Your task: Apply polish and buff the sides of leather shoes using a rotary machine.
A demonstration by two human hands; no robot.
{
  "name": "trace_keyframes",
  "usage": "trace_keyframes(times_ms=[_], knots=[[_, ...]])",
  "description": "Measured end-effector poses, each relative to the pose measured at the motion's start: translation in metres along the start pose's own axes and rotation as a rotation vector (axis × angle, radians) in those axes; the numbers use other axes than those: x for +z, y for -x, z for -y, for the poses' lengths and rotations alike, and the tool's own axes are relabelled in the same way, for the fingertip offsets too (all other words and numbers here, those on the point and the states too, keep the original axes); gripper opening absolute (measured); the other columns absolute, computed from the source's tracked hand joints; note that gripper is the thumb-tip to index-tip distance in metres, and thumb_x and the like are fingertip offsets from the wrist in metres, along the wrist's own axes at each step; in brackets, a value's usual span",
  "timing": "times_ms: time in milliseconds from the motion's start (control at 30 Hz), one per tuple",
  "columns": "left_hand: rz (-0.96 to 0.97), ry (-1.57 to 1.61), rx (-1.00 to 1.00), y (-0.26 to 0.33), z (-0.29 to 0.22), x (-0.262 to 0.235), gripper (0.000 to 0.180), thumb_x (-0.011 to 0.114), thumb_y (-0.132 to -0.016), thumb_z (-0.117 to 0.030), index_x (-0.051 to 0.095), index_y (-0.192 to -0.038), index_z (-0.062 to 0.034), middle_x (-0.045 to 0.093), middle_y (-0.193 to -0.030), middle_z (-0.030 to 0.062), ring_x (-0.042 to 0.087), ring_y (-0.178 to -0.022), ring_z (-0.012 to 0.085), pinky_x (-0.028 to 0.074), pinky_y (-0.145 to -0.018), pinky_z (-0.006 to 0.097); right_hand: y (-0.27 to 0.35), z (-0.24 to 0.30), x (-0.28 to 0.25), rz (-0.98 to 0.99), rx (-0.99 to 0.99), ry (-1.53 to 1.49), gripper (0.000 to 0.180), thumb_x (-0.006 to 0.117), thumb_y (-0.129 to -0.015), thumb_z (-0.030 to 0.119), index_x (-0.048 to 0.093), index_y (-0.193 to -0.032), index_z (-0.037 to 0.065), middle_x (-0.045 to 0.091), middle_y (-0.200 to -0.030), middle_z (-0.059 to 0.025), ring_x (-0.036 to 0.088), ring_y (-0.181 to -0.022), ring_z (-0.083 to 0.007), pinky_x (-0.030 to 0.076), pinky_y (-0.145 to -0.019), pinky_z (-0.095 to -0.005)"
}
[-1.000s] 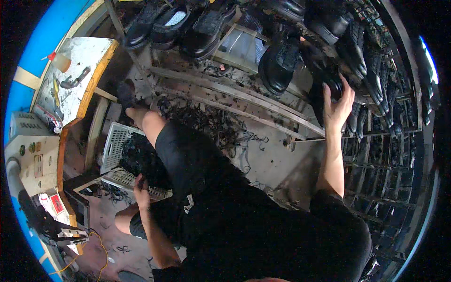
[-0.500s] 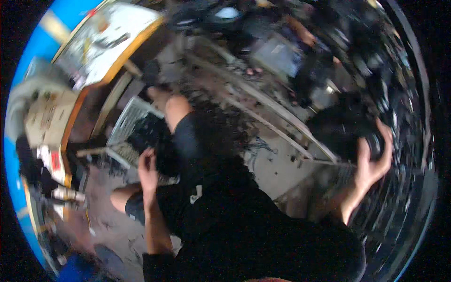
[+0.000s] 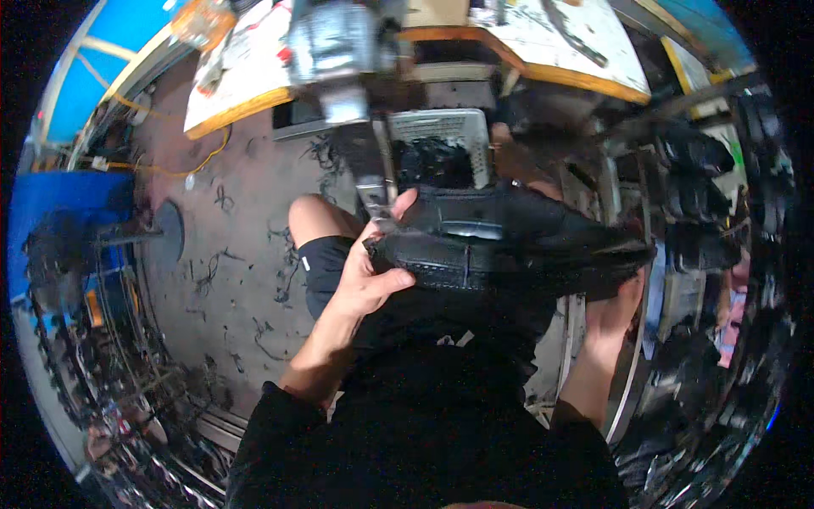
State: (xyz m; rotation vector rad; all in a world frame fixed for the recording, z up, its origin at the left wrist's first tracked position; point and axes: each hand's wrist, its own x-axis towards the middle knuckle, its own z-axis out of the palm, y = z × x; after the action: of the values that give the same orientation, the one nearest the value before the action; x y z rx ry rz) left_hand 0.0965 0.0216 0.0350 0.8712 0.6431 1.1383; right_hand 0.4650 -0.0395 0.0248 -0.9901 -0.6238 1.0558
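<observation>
Landmark: the black shoe [image 3: 509, 242], lying sideways across the middle of the view, above the person's lap, heel end toward the left, toe end toward the right.
Left hand [image 3: 373, 267]: closed on the heel end of the shoe, thumb over the top edge, fingers curled beneath the sole.
Right hand [image 3: 623, 297]: under the toe end of the shoe, mostly hidden by it; it seems to bear the shoe from below, but how the fingers lie cannot be told.
Shoe's place: held in the air between both hands, clear of any table, sole edge facing the camera.
Beyond the shoe: a pale slatted crate [image 3: 445, 136] with dark pieces heaped inside, just behind the heel end.
Further beyond: a table [image 3: 246, 89] with an orange rim and papers on it, and a grey machine part [image 3: 343, 51], blurred.
Left of the shoe: a brown floor [image 3: 229, 254] strewn with dark thread-like scraps.
Right of the shoe: a rack [image 3: 704, 195] carrying more black shoes, blurred.
</observation>
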Motion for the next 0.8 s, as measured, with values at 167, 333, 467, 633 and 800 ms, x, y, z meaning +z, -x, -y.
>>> trace_keyframes(times_ms=[167, 333, 467, 633, 800], knots=[[-0.067, -0.127, 0.172, -0.007, -0.034, 0.006, 0.096, 0.092, -0.074, -0.004, 0.038, -0.153, 0.0041, 0.052, -0.147, 0.0108, 0.051, -0.133, 0.0187, 0.039, -0.113, 0.035, -0.043, -0.021, -0.009, 0.172, 0.044, 0.022, 0.069, 0.075, -0.091, 0.021, 0.046, -0.152, 0.008, 0.055, -0.147, -0.0139, 0.057, -0.13, -0.0358, 0.048, -0.109, -0.0521], [-0.053, -0.186, 0.212, -0.019, -0.035, 0.018, 0.098, 0.098, -0.066, -0.009, 0.045, -0.148, 0.0021, 0.054, -0.144, 0.0089, 0.051, -0.13, 0.0165, 0.04, -0.109, 0.034, -0.064, 0.023, -0.003, 0.079, -0.139, 0.29, 0.089, 0.079, -0.088, 0.036, 0.033, -0.158, 0.006, 0.052, -0.149, -0.0157, 0.054, -0.134, -0.0364, 0.046, -0.112, -0.0535], [-0.033, -0.12, 0.271, -0.018, -0.027, 0.009, 0.105, 0.101, -0.062, -0.013, 0.043, -0.148, 0.0028, 0.054, -0.143, 0.009, 0.052, -0.129, 0.0174, 0.04, -0.109, 0.034, -0.081, 0.053, 0.032, 0.164, -0.129, 0.07, 0.089, 0.074, -0.092, 0.041, 0.028, -0.16, 0.007, 0.057, -0.141, -0.0187, 0.06, -0.124, -0.0358, 0.049, -0.108, -0.0543], [-0.162, -0.156, 0.229, -0.01, -0.016, -0.006, 0.124, 0.102, -0.06, -0.028, 0.031, -0.157, 0.0058, 0.042, -0.157, 0.0153, 0.042, -0.143, 0.0237, 0.031, -0.118, 0.037, -0.084, 0.068, 0.087, 0.282, -0.195, 0.209, 0.084, 0.072, -0.094, 0.04, 0.03, -0.159, 0.006, 0.058, -0.132, -0.0197, 0.06, -0.121, -0.0323, 0.047, -0.108, -0.0517], [-0.272, -0.012, 0.271, -0.007, -0.016, -0.015, 0.126, 0.098, -0.064, -0.039, 0.028, -0.157, 0.0093, 0.033, -0.164, 0.02, 0.033, -0.151, 0.0286, 0.025, -0.123, 0.041, -0.073, 0.064, 0.118, 0.387, -0.267, 0.356, 0.102, 0.083, -0.079, 0.036, 0.029, -0.157, 0.0, 0.058, -0.134, -0.0211, 0.059, -0.124, -0.0329, 0.044, -0.111, -0.0471]])
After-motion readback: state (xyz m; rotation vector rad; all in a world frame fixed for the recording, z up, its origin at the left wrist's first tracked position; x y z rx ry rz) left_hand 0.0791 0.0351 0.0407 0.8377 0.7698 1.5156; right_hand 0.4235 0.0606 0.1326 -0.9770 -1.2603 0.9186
